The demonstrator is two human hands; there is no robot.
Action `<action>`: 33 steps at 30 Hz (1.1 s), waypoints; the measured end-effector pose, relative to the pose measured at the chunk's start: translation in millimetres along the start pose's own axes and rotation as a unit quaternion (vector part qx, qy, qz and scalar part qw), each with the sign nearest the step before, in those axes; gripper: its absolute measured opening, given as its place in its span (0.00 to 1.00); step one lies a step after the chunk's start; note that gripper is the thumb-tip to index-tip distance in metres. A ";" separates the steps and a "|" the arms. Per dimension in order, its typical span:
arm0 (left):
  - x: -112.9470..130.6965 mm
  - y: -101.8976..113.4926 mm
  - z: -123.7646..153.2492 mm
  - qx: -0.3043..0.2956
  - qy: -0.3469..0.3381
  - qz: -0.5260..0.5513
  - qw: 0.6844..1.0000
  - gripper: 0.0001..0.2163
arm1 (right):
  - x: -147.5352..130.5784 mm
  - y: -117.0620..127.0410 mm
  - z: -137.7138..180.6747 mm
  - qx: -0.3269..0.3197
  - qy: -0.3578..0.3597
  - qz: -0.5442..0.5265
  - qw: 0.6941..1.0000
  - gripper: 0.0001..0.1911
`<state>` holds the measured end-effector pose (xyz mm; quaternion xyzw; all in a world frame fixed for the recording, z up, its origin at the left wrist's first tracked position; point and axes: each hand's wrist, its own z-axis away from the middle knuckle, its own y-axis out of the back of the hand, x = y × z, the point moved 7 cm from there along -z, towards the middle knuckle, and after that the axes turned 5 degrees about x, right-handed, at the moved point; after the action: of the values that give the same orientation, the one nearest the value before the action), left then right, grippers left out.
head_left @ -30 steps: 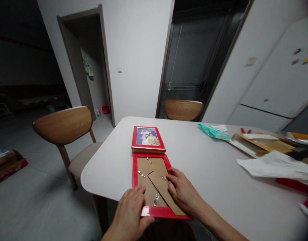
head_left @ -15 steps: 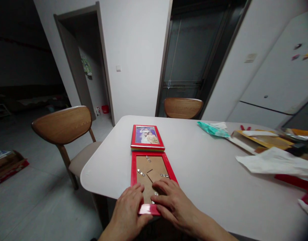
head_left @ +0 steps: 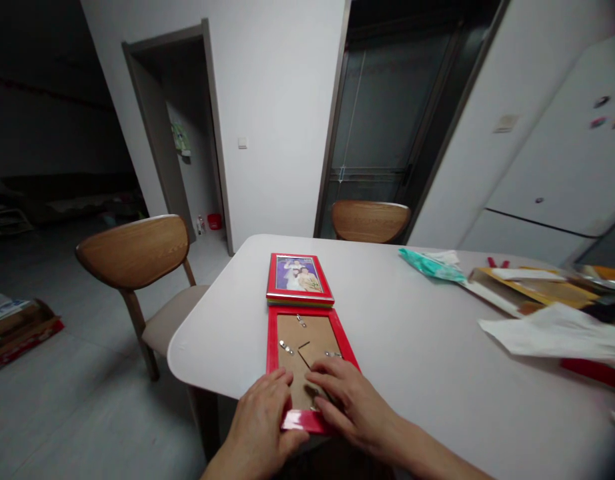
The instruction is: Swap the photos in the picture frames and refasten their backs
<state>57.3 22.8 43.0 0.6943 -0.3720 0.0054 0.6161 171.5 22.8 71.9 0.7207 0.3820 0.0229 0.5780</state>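
A red picture frame (head_left: 273, 340) lies face down at the table's near edge, its brown backing board (head_left: 291, 363) held by small metal clips. My left hand (head_left: 262, 417) grips the frame's lower left corner, thumb at the near edge and fingers over the side. Bent over the lower right part of the backing is my right hand (head_left: 355, 407), its fingers closed at the bottom clip, which they partly hide. Touching or nearly touching the far end of this frame is a stack of frames (head_left: 271, 283), face up, with a photo (head_left: 300, 275) in the top one.
On the white table (head_left: 412, 347), a teal plastic wrapper (head_left: 432, 265), an opened yellow-brown envelope (head_left: 537, 287) and white paper (head_left: 552, 330) lie to the right. Wooden chairs stand at the left (head_left: 137, 253) and the far side (head_left: 370, 221).
My right fingers have shifted slightly at the bottom clip, with the index finger lifted a little. My left hand keeps its hold on the corner. The view has tilted slightly.
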 end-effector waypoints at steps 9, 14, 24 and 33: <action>1.0 -2.0 -3.0 -0.022 0.003 -0.020 1.000 0.26 | 25.5 -37.9 -63.6 0.024 -0.070 0.109 0.991 0.13; 0.8 -2.4 -2.5 -0.010 -0.007 -0.006 1.000 0.25 | 16.5 -41.7 -63.5 -0.001 -0.007 0.130 0.991 0.12; 1.2 -2.8 -2.8 -0.031 0.009 -0.004 0.999 0.19 | 62.1 -21.2 -72.5 0.040 -0.117 0.105 0.987 0.11; 1.4 -8.7 -4.0 -0.039 -0.006 -0.018 0.999 0.20 | 108.8 -20.2 -86.4 0.085 -0.254 0.146 0.952 0.09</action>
<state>64.7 25.1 37.2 0.6761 -0.3629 -0.0243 0.6408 196.9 156.8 38.9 0.7972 0.1131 -0.1094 0.5829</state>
